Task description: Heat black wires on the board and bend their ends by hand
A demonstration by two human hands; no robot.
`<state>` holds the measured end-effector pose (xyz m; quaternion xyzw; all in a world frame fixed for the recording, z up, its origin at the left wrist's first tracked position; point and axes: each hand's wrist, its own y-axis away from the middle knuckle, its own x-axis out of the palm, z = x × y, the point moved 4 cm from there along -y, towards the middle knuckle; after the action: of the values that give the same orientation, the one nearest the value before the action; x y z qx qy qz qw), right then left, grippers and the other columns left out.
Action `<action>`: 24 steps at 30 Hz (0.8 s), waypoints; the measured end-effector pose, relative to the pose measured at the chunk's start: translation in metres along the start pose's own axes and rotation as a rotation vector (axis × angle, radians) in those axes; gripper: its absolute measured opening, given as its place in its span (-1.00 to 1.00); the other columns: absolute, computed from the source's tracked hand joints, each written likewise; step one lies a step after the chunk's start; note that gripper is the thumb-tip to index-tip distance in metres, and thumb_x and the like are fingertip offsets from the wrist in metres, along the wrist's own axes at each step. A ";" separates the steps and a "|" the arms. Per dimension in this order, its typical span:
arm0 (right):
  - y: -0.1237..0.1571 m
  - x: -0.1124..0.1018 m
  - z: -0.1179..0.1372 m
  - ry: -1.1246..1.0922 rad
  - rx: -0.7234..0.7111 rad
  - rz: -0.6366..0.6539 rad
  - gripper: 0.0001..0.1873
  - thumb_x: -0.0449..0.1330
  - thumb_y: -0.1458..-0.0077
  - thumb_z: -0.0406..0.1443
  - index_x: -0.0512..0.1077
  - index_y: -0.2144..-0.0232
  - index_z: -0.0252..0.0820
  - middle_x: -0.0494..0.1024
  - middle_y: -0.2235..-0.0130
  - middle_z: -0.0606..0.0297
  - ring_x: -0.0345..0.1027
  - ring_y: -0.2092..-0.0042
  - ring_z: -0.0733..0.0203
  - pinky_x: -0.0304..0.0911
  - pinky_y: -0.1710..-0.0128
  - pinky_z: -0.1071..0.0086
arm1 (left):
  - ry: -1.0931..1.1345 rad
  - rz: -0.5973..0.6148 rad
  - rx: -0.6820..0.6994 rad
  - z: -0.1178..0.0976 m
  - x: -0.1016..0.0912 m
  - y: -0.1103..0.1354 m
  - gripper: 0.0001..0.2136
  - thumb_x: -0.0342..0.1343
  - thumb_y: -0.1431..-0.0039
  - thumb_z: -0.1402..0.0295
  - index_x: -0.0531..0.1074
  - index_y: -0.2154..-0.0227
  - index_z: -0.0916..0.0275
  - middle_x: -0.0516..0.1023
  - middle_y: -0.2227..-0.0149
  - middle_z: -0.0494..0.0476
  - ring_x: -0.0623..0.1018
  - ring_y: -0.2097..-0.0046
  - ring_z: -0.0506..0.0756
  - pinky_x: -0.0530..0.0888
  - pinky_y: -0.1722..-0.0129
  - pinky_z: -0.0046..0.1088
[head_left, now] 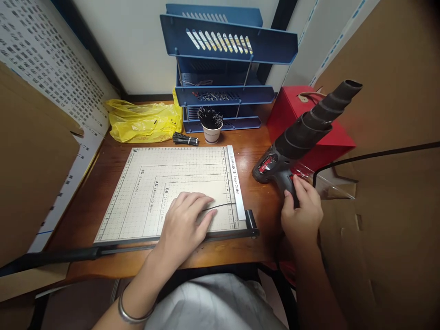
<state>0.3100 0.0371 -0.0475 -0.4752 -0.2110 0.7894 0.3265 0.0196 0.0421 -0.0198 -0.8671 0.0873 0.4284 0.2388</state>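
Observation:
My left hand (187, 220) lies on the grey paper cutter board (144, 192), fingers pressed flat on a thin black wire (225, 205) that runs toward the ruler edge. My right hand (302, 211) is closed round the handle of a black heat gun (305, 130), whose ribbed nozzle points up and to the right. The cutter's long blade arm (113, 250) lies along the board's near edge.
A blue tiered paper tray (223, 68) stands at the back. A paper cup of black wires (211, 123), a loose wire bundle (185, 139) and a yellow plastic bag (142, 121) lie before it. A red box (309, 119) and cardboard (395, 206) fill the right; cardboard (30, 160) also stands left.

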 end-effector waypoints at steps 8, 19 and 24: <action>-0.016 -0.006 0.035 -0.863 0.630 0.105 -0.33 0.07 -0.23 0.23 0.53 0.06 -0.20 0.58 0.08 0.02 0.46 0.23 0.07 0.51 0.21 0.13 | 0.077 -0.011 -0.029 0.007 0.003 0.005 -0.88 0.16 -0.37 0.32 0.52 0.10 0.18 0.63 0.12 0.14 0.50 0.07 0.19 0.46 0.04 -0.15; -0.059 0.057 0.059 -2.917 1.487 0.426 -0.06 0.27 -0.07 -0.04 -0.05 -0.35 -0.15 0.37 -0.26 -0.11 0.48 0.38 0.27 0.55 0.58 0.30 | 0.129 -0.025 -0.063 0.008 0.002 0.006 -0.91 0.17 -0.37 0.33 0.54 0.14 0.16 0.64 0.15 0.11 0.51 0.08 0.17 0.46 0.04 -0.15; -0.059 0.075 0.057 -2.962 1.535 0.404 -0.19 0.28 0.08 -0.11 0.17 -0.20 -0.18 0.51 -0.09 -0.04 0.44 0.44 0.24 0.53 0.60 0.24 | 0.133 -0.026 -0.071 0.007 0.002 0.007 -0.92 0.18 -0.36 0.34 0.55 0.16 0.15 0.65 0.16 0.11 0.52 0.08 0.16 0.48 0.04 -0.18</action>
<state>0.2530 0.1302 -0.0292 -0.8665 -0.1522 -0.4650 0.0990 0.0134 0.0393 -0.0269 -0.9025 0.0764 0.3698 0.2070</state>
